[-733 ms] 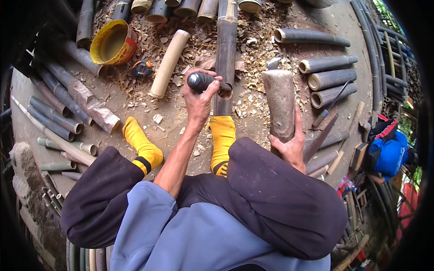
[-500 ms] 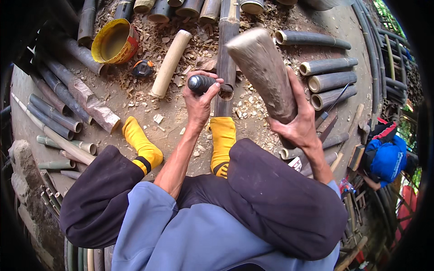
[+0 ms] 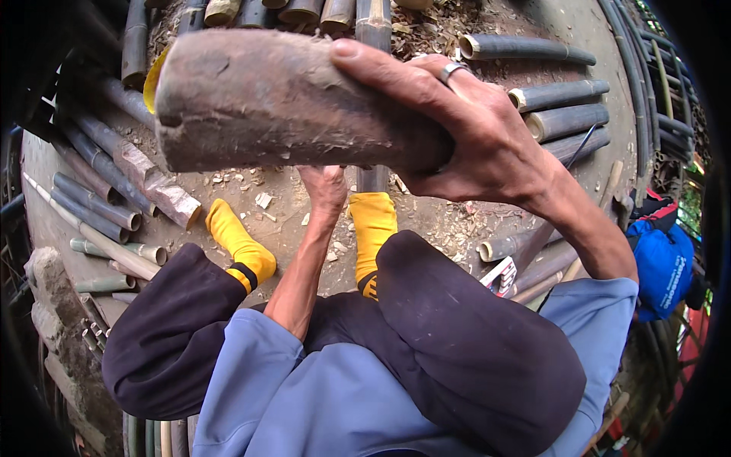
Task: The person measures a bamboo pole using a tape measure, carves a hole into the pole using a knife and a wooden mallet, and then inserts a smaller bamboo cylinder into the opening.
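A thick, rough wooden mallet block (image 3: 289,103) filled the upper middle of the view, lying crosswise, raised close to the camera. The right hand (image 3: 472,133) was wrapped around its right end, fingers curled over the top and thumb beneath, a ring on one finger. Below it, the left hand (image 3: 326,186) reached down to an upright bamboo culm (image 3: 373,30); its fingers were hidden behind the block, so their grip could not be told. Yellow socks (image 3: 240,244) rested on chip-strewn ground among cut bamboo pieces (image 3: 560,95).
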A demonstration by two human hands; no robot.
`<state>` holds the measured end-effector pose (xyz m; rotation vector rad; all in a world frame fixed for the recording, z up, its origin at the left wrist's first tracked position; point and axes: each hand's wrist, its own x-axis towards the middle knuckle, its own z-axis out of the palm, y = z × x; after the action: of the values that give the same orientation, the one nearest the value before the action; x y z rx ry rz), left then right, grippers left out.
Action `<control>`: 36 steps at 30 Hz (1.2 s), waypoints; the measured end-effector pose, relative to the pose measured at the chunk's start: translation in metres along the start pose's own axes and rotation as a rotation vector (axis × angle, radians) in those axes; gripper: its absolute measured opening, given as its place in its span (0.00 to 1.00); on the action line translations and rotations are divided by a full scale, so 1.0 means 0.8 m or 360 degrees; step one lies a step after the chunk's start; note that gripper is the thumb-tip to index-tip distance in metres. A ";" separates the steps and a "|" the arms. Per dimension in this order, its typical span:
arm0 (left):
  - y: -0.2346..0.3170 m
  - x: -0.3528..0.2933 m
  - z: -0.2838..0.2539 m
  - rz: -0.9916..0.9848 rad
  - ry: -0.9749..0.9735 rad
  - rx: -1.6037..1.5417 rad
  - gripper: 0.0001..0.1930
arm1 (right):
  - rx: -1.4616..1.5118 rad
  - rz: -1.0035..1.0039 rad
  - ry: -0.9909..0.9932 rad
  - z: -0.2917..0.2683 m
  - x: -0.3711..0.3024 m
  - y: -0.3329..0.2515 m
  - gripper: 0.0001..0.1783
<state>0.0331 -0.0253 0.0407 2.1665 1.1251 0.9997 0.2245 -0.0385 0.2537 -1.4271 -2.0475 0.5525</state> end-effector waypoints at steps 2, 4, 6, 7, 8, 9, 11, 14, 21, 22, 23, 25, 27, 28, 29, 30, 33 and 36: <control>0.004 -0.007 0.004 -0.0320 0.0136 -0.0433 0.14 | -0.0057 -0.0045 -0.0018 0.002 0.000 0.004 0.53; 0.020 -0.001 0.006 -0.0836 0.0239 -0.1178 0.14 | -0.0061 0.0054 -0.0069 0.000 -0.009 0.010 0.54; 0.044 0.016 -0.004 -0.1225 0.0193 -0.1742 0.16 | -0.0062 0.0170 -0.0121 -0.001 -0.016 0.015 0.54; 0.045 0.017 -0.004 -0.1225 0.0189 -0.1741 0.16 | -0.0046 0.0174 -0.0121 0.000 -0.016 0.017 0.54; 0.046 0.019 -0.007 -0.1214 0.0181 -0.1704 0.15 | -0.0025 0.0167 -0.0110 -0.001 -0.017 0.017 0.54; 0.048 0.020 -0.009 -0.1204 0.0172 -0.1669 0.15 | -0.0020 0.0160 -0.0098 -0.002 -0.016 0.014 0.54; 0.003 -0.013 0.013 -0.1035 0.0142 -0.1596 0.15 | -0.0013 0.0100 -0.0079 -0.003 -0.010 0.008 0.53; -0.027 -0.032 0.013 -0.0198 0.0096 -0.0450 0.17 | -0.0294 -0.0235 -0.0087 0.012 -0.009 0.033 0.49; 0.012 -0.012 0.017 -0.0469 -0.0231 -0.0697 0.12 | -0.0369 -0.0177 -0.0129 -0.013 0.013 0.008 0.38; 0.028 0.004 0.004 -0.0221 -0.0143 -0.0380 0.13 | -0.0277 -0.0145 -0.0003 -0.010 0.007 0.004 0.39; 0.031 0.007 0.003 -0.0223 -0.0173 -0.0511 0.12 | -0.0260 -0.0116 -0.0012 -0.005 -0.007 0.009 0.40; 0.026 0.006 0.017 -0.0286 -0.0117 -0.0606 0.10 | -0.0746 -0.0076 -0.0338 0.008 -0.017 0.014 0.49; 0.012 -0.002 0.045 -0.0399 0.0053 -0.0545 0.08 | -0.0758 0.0116 -0.0514 0.014 -0.007 0.008 0.50; 0.032 0.018 0.032 -0.0468 -0.0075 -0.0987 0.08 | -0.0628 0.0191 -0.0499 -0.001 -0.007 0.010 0.50; 0.048 0.023 0.012 -0.0559 -0.0203 -0.1403 0.09 | -0.0468 0.0252 -0.0492 -0.011 -0.008 0.004 0.49; 0.056 0.026 0.012 -0.0701 -0.0049 -0.1661 0.13 | -0.0404 0.0193 -0.0300 -0.011 -0.016 -0.001 0.49; 0.060 0.026 0.011 -0.0232 -0.0153 -0.0921 0.16 | -0.0223 -0.0041 0.0330 -0.004 -0.038 -0.011 0.49; 0.055 0.029 0.021 -0.0343 -0.0186 -0.1004 0.18 | -0.0593 0.0568 -0.0589 0.004 -0.050 0.000 0.51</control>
<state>0.0763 -0.0308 0.0698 1.5439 0.8208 0.9544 0.2333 -0.0763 0.2423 -2.0654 -2.2781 0.6402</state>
